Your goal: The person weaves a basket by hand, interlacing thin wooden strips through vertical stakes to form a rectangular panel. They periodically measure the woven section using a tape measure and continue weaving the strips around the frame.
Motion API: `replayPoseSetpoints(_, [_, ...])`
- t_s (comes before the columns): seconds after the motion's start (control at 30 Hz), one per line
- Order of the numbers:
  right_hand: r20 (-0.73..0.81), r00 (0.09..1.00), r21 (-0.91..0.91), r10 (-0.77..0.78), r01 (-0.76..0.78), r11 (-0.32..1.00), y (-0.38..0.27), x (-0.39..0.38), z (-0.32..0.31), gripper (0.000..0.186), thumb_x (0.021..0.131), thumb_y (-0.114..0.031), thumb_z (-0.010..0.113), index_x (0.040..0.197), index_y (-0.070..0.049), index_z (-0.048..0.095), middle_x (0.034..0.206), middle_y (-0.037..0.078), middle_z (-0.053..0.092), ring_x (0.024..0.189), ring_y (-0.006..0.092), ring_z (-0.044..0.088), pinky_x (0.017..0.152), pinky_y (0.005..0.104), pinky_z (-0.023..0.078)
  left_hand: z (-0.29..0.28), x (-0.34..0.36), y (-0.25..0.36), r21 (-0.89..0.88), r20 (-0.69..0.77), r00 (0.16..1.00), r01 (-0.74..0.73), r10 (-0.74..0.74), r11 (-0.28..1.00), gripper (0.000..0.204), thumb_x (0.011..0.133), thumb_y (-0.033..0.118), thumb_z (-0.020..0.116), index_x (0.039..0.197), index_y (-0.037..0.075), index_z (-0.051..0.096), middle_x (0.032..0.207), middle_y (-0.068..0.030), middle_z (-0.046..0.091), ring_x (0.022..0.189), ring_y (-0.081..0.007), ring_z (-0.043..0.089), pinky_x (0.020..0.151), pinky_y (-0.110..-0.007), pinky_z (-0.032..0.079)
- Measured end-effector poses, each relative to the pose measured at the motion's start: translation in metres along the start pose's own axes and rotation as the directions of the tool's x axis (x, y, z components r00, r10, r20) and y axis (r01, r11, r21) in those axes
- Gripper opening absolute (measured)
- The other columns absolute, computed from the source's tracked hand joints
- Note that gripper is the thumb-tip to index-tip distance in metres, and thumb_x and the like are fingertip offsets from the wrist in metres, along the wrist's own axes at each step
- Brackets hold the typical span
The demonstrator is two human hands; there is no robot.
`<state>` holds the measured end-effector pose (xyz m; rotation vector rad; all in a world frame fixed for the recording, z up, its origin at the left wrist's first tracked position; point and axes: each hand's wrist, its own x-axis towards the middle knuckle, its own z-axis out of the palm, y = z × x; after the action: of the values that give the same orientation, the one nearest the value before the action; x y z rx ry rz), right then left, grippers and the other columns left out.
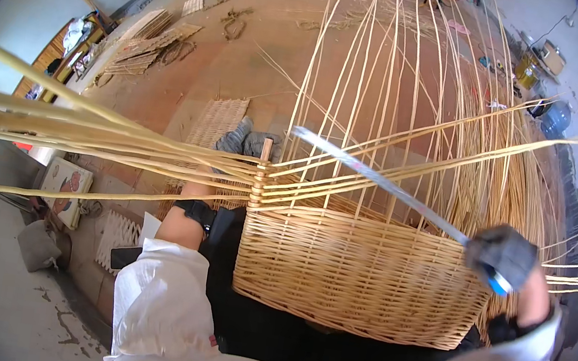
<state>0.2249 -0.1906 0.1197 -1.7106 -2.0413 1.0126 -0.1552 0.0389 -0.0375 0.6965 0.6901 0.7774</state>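
A woven wicker panel [357,271] rests across my lap, with long pale rods standing up from its top edge. More rods [125,135] stick out to the left past a short wooden stick [261,177] at the panel's left edge. My left hand [239,139], in a grey glove, is behind these rods, its fingers curled at the back of the stick's upper end; the rods hide part of the hand. My gloved right hand [506,261] is closed round a long flat metal bar [385,183] with a blue end. The bar slants up and left across the upright rods, above the weave.
A thick bundle of loose rods [517,183] fills the right side. Flat woven pieces [149,43] are stacked on the floor at the far left, and another woven strip [216,122] lies beyond my left hand. A blue water bottle [555,118] stands by the right wall.
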Motion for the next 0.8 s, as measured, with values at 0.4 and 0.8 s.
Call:
replayPoseSetpoints(0.4, [0.211,0.823,0.109,0.527,-0.556,0.824,-0.006,0.099,0.018,0.016,0.073,-0.019,0.059,0.076,-0.003,0.063,0.062,0.006,0.059,0.052,0.0125,0.051,0.047,0.0258,0.041,0.016,-0.014,0.0,0.088,0.018,0.999,-0.045,0.044,0.995,0.045,0.081,0.037,0.051,0.099,-0.004,0.054,0.079,-0.0114,0.06,0.067,-0.0186,0.058,0.061,-0.027,0.05])
replayPoseSetpoints(0.8, [-0.169,0.962,-0.611,0.216,-0.274,0.743,0.097,0.043,-0.154,0.019,0.077,-0.019,0.055,0.088,-0.003,0.06,0.077,0.013,0.061,0.07,0.021,0.057,0.066,0.0302,0.044,0.023,-0.003,-0.012,0.403,0.028,0.97,-0.234,0.243,0.885,0.031,0.081,0.029,0.054,0.093,0.001,0.055,0.073,-0.0038,0.057,0.073,-0.0126,0.052,0.064,-0.023,0.045])
